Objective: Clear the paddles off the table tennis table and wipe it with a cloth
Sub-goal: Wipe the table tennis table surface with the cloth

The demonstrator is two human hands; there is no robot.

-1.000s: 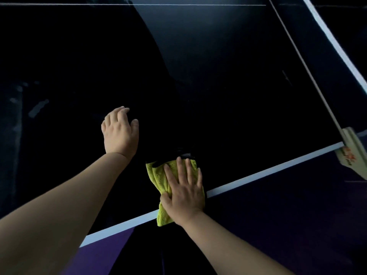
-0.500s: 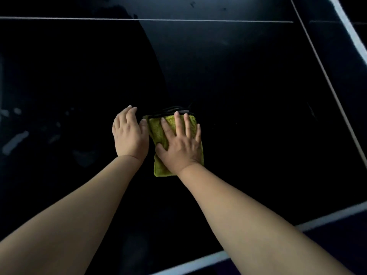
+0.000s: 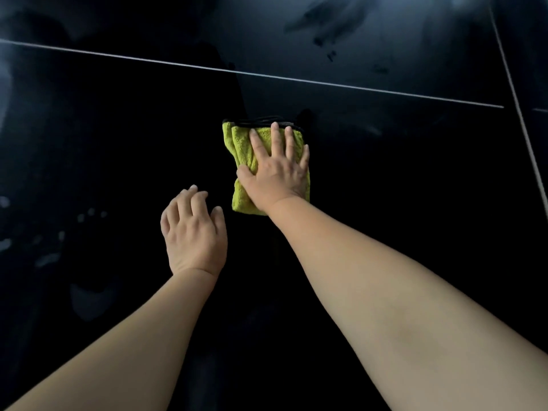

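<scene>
From the head camera, the right hand (image 3: pixel 277 170) presses flat, fingers straight, on a folded yellow-green microfibre cloth (image 3: pixel 240 149) lying on the dark glossy table tennis table (image 3: pixel 400 179). The left hand (image 3: pixel 194 232), loosely curled and empty, rests beside it.

The table (image 3: pixel 400 221) lay flat and dark around both hands. The one raised thing on it was the folded cloth (image 3: pixel 240 145), pressed flat under the right hand (image 3: pixel 275 173). The left hand (image 3: pixel 192 232) sat just beside the cloth's near left corner, not touching it, barring a sweep that way. Beyond the cloth, bare top ran to the white line (image 3: pixel 326 83); rightward it was open too.
</scene>
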